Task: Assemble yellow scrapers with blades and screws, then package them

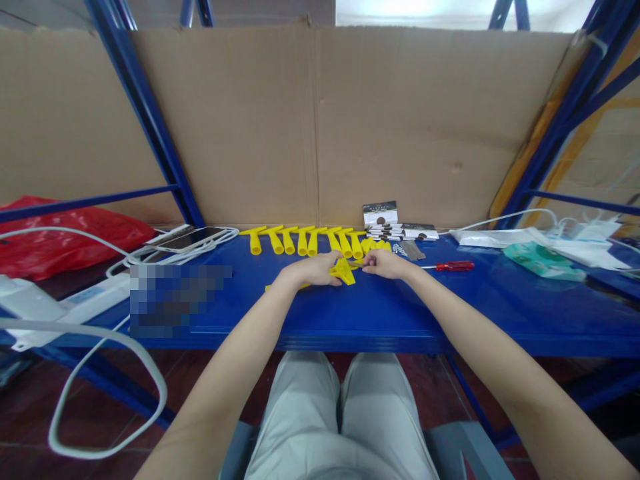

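My left hand [323, 268] is closed around a yellow plastic piece [343, 272] with a flared end, held just above the blue table. Close by on the right, the fingers of my right hand [384, 264] are pinched at the end of a small thin part that reaches toward the yellow piece; its kind is too small to make out. Beyond both hands stands a row of several yellow T-shaped plastic handles [302, 241]. Short yellow pieces [376, 246] lie behind my right hand. Another yellow part [304, 286] lies partly hidden under my left wrist.
To the right are a red-handled screwdriver [454, 266], flat metal strips [413, 251] and printed cards [385, 231]. A green packet [543, 261] lies farther right. White cable [215, 239], a power strip [100, 298] and a red bag [70, 237] occupy the left. Cardboard [320, 127] closes off the back.
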Tool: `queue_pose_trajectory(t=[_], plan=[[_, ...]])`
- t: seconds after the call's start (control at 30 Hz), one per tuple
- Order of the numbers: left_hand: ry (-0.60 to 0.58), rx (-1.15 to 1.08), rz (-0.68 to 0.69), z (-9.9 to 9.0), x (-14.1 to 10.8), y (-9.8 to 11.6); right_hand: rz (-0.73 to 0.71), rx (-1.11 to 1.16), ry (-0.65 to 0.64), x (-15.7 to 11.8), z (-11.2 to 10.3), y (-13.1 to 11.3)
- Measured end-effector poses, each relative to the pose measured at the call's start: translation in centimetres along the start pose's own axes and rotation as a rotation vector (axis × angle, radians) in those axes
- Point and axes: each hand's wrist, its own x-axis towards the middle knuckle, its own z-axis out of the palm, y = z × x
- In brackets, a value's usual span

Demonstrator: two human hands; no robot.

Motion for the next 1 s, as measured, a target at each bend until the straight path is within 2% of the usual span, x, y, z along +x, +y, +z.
queue_pose_trajectory(t=[0.4, 0.6, 0.73, 0.87, 1.0], plan=[[0.339, -0.189, -0.004, 1.7, 2.0, -0.6, 0.021, 0.052, -0.010, 0.1, 0.1, 0.1], [0.333, -0.249, -0.005, 1.8, 2.0, -0.6, 0.066, 0.107, 0.063, 0.1, -0.6, -0.1], [0.326, -0.210, -0.024, 1.8, 2.0, -0.5, 0.126, 0.285, 0.157, -0.2, -1.6, 0.0], [0.301, -0.147, -0.075, 1.9, 2.0, -0.4, 0.247, 0.499, 0.241, -0.4, -2.4, 0.2], [0.281, -0.161, -0.065, 1.9, 1.9, -0.1, 0.292, 0.653, 0.222, -0.5, -2.7, 0.1]])
